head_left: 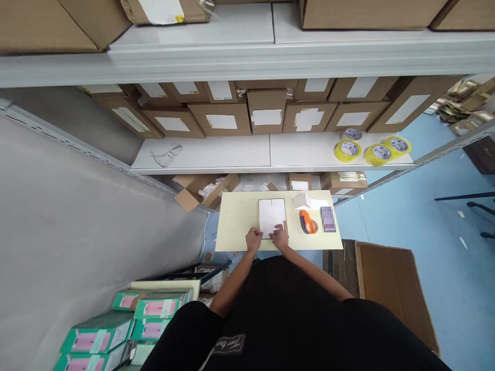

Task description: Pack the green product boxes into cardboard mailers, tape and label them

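A white label (271, 212) lies over the top of a small flat cardboard box (285, 226) on the pale yellow tabletop (237, 216). My left hand (253, 239) is closed at the label's near left corner, fingertips pinched on its edge. At the near right corner, my right hand (280, 237) also has its fingers drawn together on the label, partly covering the box. To the right of the box sits an orange tape dispenser (308, 222). Behind it is a folded stack of white labels (301, 201), with a purple blurred item (328, 219) at the table's right side.
A shelf (232, 152) behind the table holds labelled cardboard boxes (222, 121), yellow tape rolls (349, 150) and eyeglasses (167, 155). An open carton (207, 190) sits below it. Green boxes (96, 340) are stacked at lower left; a large open carton (394, 288) stands at right.
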Motion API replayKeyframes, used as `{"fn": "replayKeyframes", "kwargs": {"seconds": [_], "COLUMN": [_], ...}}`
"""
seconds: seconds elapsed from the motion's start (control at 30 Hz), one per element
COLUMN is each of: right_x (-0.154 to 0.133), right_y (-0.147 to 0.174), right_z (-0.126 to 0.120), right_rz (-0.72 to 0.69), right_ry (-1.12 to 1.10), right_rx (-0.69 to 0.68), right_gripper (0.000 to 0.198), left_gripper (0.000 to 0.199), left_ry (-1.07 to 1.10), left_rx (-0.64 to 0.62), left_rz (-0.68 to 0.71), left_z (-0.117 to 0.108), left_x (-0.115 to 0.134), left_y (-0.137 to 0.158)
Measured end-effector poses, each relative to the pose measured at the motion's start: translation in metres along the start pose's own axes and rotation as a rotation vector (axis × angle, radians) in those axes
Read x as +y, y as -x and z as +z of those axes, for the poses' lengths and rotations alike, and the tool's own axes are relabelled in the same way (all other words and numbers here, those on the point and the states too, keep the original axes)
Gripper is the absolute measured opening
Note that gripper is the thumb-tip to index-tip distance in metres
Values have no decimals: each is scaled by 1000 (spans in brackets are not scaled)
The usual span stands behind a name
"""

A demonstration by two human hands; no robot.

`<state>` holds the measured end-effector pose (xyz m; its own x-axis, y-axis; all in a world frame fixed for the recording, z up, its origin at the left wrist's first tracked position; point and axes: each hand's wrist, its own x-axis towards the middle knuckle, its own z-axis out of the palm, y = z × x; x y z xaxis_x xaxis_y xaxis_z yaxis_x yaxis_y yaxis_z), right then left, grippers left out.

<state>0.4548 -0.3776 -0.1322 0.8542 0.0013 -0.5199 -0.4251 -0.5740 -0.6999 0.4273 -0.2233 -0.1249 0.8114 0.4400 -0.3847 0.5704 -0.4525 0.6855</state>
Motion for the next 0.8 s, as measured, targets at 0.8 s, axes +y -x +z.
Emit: {"fn": "replayKeyframes", "kwargs": {"seconds": [0.8], "right_x": [50], "right_y": [44], "right_z": [-54], "right_rz": [-228], "right_ry": [361], "right_rx": [-182], "right_gripper": [69], "left_gripper": [79], "left_ry": [-319], "left_rx": [-337], "left_rz": [258], "left_z": [15], "left_x": [21], "left_y": [-19]}}
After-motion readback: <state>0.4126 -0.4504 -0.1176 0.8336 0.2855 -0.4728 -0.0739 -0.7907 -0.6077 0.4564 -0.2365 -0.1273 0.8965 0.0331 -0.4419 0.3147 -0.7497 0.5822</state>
